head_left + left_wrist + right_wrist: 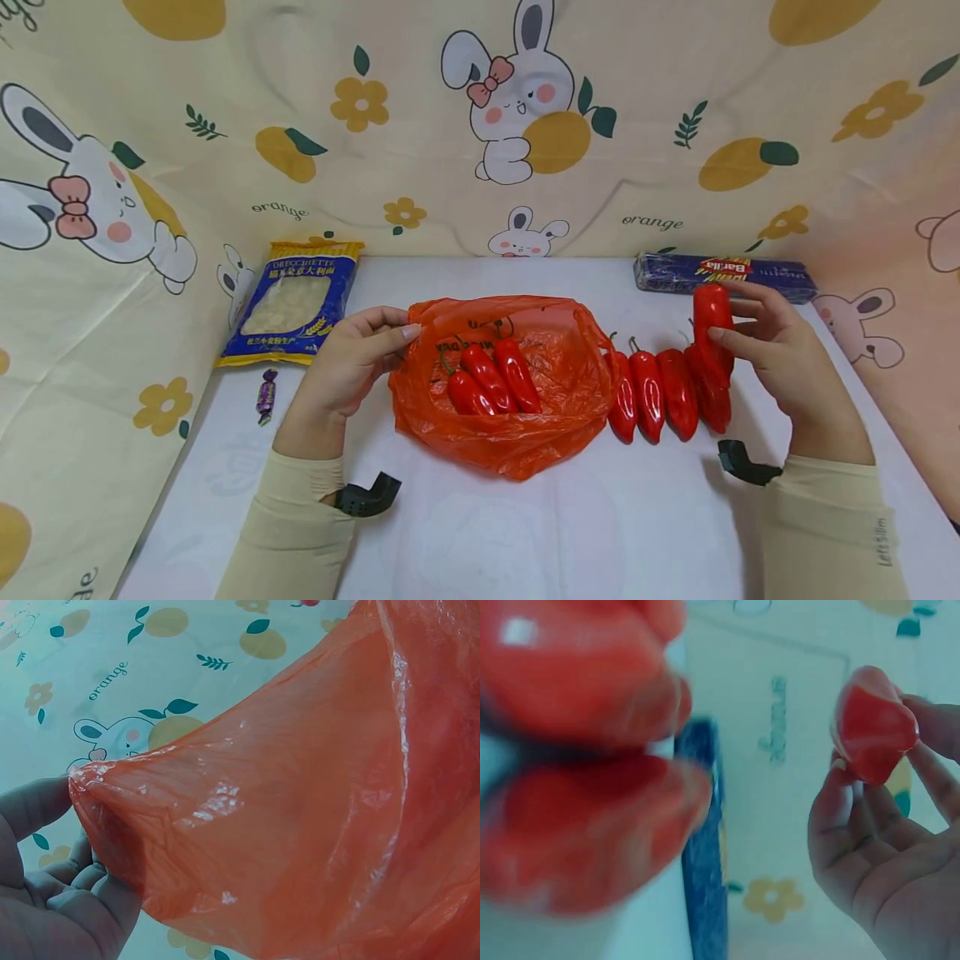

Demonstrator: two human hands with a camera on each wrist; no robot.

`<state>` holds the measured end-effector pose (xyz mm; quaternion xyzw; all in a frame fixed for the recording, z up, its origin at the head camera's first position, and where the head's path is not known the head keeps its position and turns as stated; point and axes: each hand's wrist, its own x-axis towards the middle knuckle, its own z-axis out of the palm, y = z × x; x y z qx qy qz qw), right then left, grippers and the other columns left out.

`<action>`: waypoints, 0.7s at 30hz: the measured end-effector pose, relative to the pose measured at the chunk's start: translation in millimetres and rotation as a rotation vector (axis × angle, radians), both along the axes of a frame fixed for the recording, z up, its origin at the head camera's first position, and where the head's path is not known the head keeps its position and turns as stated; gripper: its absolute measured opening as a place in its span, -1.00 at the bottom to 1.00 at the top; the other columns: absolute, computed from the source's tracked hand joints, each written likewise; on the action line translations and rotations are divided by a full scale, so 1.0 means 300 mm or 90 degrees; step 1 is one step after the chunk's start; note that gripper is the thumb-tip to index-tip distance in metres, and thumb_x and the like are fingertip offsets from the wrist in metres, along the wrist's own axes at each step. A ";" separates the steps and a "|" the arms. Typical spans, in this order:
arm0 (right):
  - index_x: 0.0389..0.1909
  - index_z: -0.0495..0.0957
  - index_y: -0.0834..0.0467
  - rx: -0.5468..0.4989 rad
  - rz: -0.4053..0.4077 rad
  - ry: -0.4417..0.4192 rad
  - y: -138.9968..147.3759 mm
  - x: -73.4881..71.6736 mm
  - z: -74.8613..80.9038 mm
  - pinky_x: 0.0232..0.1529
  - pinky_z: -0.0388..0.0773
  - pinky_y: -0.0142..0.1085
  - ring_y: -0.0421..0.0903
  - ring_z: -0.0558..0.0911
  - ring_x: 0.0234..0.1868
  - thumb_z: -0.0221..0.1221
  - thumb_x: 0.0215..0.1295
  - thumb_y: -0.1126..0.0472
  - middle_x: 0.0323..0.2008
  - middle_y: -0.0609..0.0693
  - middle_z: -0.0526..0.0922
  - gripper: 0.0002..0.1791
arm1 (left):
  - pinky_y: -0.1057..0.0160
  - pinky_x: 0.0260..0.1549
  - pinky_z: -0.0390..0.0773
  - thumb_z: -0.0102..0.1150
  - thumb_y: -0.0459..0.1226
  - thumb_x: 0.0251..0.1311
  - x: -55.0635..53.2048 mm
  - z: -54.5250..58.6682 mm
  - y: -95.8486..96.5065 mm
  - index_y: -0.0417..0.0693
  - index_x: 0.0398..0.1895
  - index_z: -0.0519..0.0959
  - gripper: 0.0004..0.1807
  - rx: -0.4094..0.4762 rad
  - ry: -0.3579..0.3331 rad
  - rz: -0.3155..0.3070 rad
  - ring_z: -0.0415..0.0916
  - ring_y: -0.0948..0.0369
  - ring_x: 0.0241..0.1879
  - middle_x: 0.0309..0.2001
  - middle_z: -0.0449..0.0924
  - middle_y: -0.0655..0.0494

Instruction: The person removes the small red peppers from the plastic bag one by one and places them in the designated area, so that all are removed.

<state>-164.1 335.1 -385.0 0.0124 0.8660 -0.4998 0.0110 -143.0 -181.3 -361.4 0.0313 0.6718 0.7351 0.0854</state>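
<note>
The head view is bright. Both wrist views look dimmer, bluish; glare streaks the left's bag (270,795), and the right's nearest peppers (592,832) blur.

Blue-and-yellow pasta bag (288,304) left of centre, small purple wrapped candy (266,397) just below it; dark blue Barilla spaghetti box (720,271) at middle right, white tabletop (487,542) beneath; rabbit-printed cream cloth (420,167) across the top of the frame
</note>
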 end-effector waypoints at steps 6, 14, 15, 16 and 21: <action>0.77 0.08 -0.19 0.016 0.007 -0.054 0.107 -0.006 -0.044 -0.17 0.74 -0.25 -0.09 0.47 0.15 0.25 0.64 0.13 0.53 0.40 0.21 -0.16 | 0.26 -0.21 0.63 0.27 -0.37 0.52 -0.003 -0.002 -0.003 -0.21 -0.02 0.65 -0.90 0.001 0.004 -0.005 0.54 0.12 -0.25 -0.25 0.66 0.05; 0.75 -0.05 0.16 0.041 0.035 -0.188 0.219 -0.013 -0.109 -0.13 0.77 -0.11 0.58 0.20 0.43 0.17 0.69 0.13 0.53 0.58 0.06 -0.17 | 0.26 -0.20 0.63 0.27 -0.37 0.52 -0.003 -0.004 -0.003 -0.24 -0.02 0.65 -0.89 0.003 0.009 -0.007 0.55 0.12 -0.25 -0.25 0.67 0.04; 0.74 -0.07 0.18 0.048 0.036 -0.202 0.229 -0.014 -0.117 -0.13 0.77 -0.09 0.61 0.17 0.45 0.16 0.69 0.13 0.53 0.59 0.04 -0.17 | 0.26 -0.21 0.63 0.28 -0.37 0.52 -0.003 -0.003 -0.003 -0.25 -0.03 0.65 -0.89 0.003 0.009 -0.007 0.55 0.13 -0.25 -0.25 0.67 0.04; 0.73 -0.08 0.21 0.054 0.035 -0.213 0.237 -0.015 -0.124 -0.12 0.77 -0.08 0.62 0.15 0.45 0.16 0.69 0.13 0.53 0.60 0.04 -0.16 | 0.26 -0.21 0.63 0.28 -0.37 0.52 -0.003 -0.004 -0.003 -0.25 -0.03 0.64 -0.89 0.004 0.009 -0.005 0.55 0.13 -0.26 -0.25 0.67 0.04; 0.72 -0.11 0.25 0.072 0.035 -0.245 0.254 -0.019 -0.136 -0.09 0.76 0.02 0.63 0.20 0.40 0.20 0.65 0.12 0.48 0.63 0.07 -0.11 | 0.26 -0.21 0.63 0.28 -0.36 0.52 -0.003 -0.002 -0.002 -0.25 -0.02 0.64 -0.89 0.004 0.006 -0.003 0.56 0.13 -0.26 -0.25 0.68 0.04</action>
